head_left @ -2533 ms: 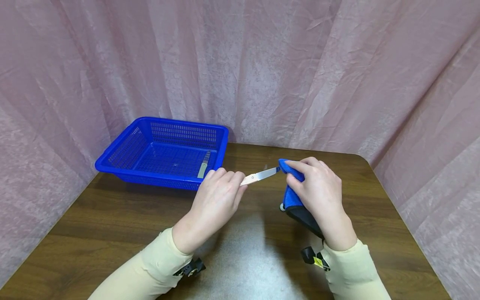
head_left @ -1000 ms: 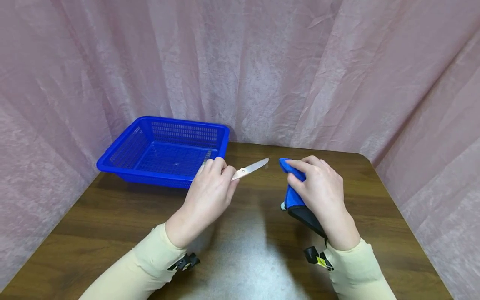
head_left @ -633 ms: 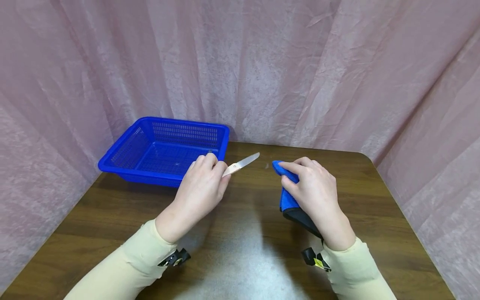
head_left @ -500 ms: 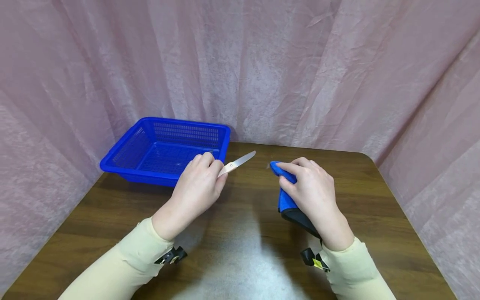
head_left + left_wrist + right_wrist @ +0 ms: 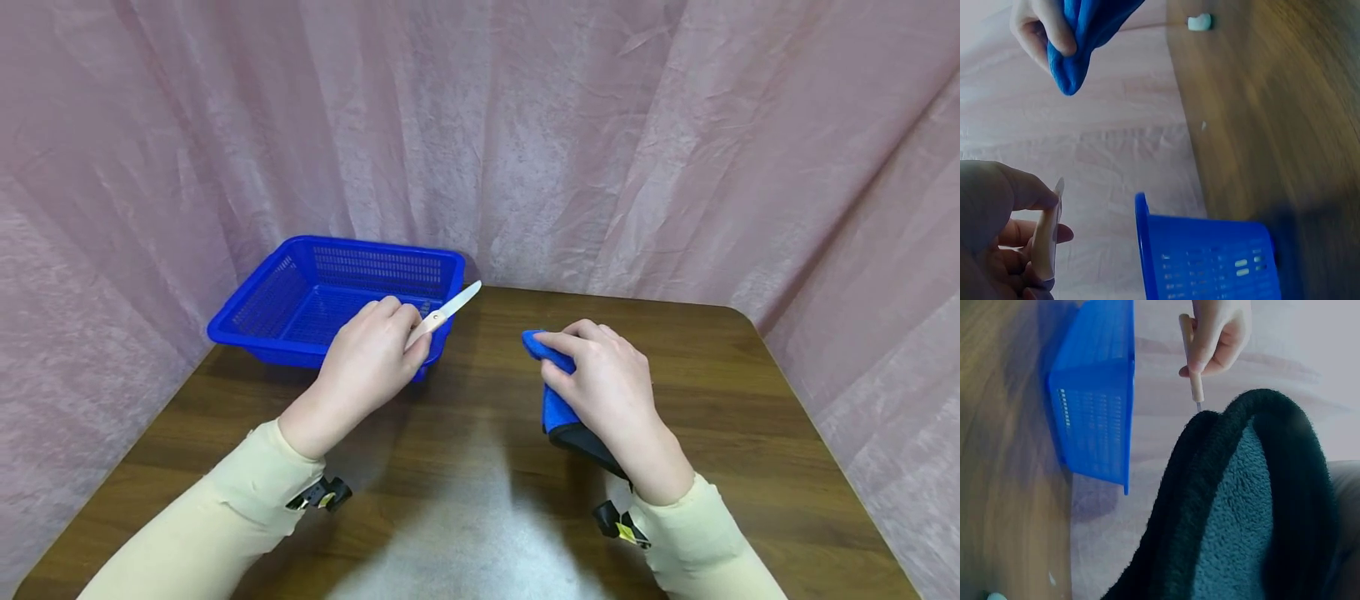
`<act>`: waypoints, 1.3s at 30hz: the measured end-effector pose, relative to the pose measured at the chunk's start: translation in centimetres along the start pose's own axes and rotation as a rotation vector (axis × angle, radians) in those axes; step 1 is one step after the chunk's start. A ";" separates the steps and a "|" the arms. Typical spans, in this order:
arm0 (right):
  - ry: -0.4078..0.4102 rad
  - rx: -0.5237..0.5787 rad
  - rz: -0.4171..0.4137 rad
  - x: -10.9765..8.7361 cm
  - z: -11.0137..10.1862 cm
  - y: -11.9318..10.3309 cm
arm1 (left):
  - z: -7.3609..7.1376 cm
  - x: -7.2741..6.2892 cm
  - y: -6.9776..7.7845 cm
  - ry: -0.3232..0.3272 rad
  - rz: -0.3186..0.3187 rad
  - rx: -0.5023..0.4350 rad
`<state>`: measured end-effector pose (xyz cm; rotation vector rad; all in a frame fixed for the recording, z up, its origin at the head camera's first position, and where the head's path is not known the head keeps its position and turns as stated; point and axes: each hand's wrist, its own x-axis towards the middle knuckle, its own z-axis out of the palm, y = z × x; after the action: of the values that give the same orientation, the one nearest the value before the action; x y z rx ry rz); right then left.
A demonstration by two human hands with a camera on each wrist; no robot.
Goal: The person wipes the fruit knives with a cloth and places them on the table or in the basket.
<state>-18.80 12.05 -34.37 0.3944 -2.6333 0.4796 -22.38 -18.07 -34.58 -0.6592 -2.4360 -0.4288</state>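
Note:
My left hand (image 5: 369, 352) grips a small knife (image 5: 442, 314) by its pale handle, its blade pointing up and to the right. In the head view hand and knife overlap the front right corner of a blue plastic basket (image 5: 258, 342). In the left wrist view thumb and fingers pinch the knife handle (image 5: 1045, 244). My right hand (image 5: 606, 379) pinches a folded blue cloth (image 5: 558, 410) with a dark border, held to the right of the knife and apart from it. The cloth's plush dark edge (image 5: 1197, 481) fills much of the right wrist view.
A grey sliver of something (image 5: 425, 308) shows inside the basket's right end, mostly hidden by my left hand. On the wooden table (image 5: 720, 417) lies a small pale green object (image 5: 1199, 23); a tiny white bit (image 5: 1204, 125) is nearby. Pink curtains (image 5: 480, 125) hang behind.
The knife has come away from the cloth; my left hand has carried it left to the basket's corner. My right hand has shifted slightly left and down with the cloth.

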 end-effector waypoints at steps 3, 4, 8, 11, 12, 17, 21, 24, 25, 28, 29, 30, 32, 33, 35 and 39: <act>-0.005 0.010 -0.020 0.1 0.3 -0.5 | -0.2 0.2 -0.5 -0.034 -0.030 0.015; -0.007 0.012 -0.027 0.1 0.4 -0.6 | -0.3 0.2 -0.6 -0.046 -0.041 0.019; -0.006 0.012 -0.053 0.1 0.7 -1.3 | -0.5 0.6 -1.3 -0.097 -0.090 0.037; -0.008 0.015 -0.068 0.1 0.9 -1.7 | -0.6 0.9 -1.9 -0.126 -0.120 0.046; -0.008 0.016 -0.074 0.1 1.0 -1.8 | -0.6 1.1 -2.1 -0.131 -0.128 0.050; -0.006 0.033 -0.104 0.1 1.3 -2.3 | -0.7 1.7 -3.1 -0.154 -0.154 0.072; -0.005 0.044 -0.116 0.0 1.5 -2.6 | -0.7 2.1 -3.9 -0.173 -0.168 0.084; -0.006 0.046 -0.120 0.0 1.8 -2.7 | -0.6 2.4 -4.5 -0.190 -0.185 0.089; -0.007 0.045 -0.123 0.0 1.9 -2.8 | -0.6 2.5 -4.8 -0.194 -0.193 0.091; -0.006 0.045 -0.133 0.1 2.1 -3.1 | -0.4 2.6 -5.4 -0.208 -0.211 0.099; -0.006 0.045 -0.135 0.1 2.2 -3.1 | -0.4 2.7 -5.6 -0.212 -0.215 0.101; -0.005 0.046 -0.139 0.2 2.2 -3.2 | -0.3 2.7 -5.8 -0.217 -0.220 0.104; -0.006 0.047 -0.143 0.2 2.3 -3.4 | -0.2 2.9 -6.1 -0.230 -0.230 0.108; -0.007 0.048 -0.147 0.2 2.4 -3.5 | -0.1 2.9 -6.2 -0.237 -0.235 0.109; -0.009 0.050 -0.152 0.2 2.4 -3.7 | 0.1 3.1 -6.5 -0.254 -0.248 0.111; -0.014 0.051 -0.165 0.2 2.6 -4.0 | 0.5 3.4 -7.1 -0.283 -0.276 0.115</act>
<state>-18.53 7.38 -35.38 0.6278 -2.5783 0.4912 -28.86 -22.47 -34.01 -0.3533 -2.8114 -0.3162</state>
